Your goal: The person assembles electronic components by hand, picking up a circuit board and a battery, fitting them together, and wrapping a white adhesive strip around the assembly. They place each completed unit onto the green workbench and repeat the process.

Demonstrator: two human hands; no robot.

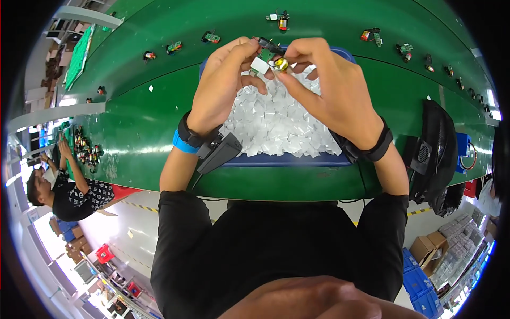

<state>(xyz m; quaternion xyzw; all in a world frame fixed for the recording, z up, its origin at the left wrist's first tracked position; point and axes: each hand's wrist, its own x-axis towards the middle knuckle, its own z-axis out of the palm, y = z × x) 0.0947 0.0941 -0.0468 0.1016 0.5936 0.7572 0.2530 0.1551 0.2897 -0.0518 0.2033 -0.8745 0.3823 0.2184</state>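
Both hands meet above the far part of a shallow blue tray [297,161] heaped with small white squares [279,119], which look like paper or foam. My left hand [220,80] pinches a small green circuit board [266,55] with a black part [270,46] along its top. A white square [259,66] lies against the board's lower side; whether it is stuck on cannot be told. My right hand [337,85] grips a small round motor [281,64] with a yellow, shiny end, right beside the board. The fingers partly hide how the two join.
More motor-and-board units, including one [283,21] straight ahead, line the green table [143,114]. A black bag [436,154] and a blue box [463,151] stand at right. At left, another person [71,194] works beside a pile of units [86,149]. Straps and black devices circle my wrists.
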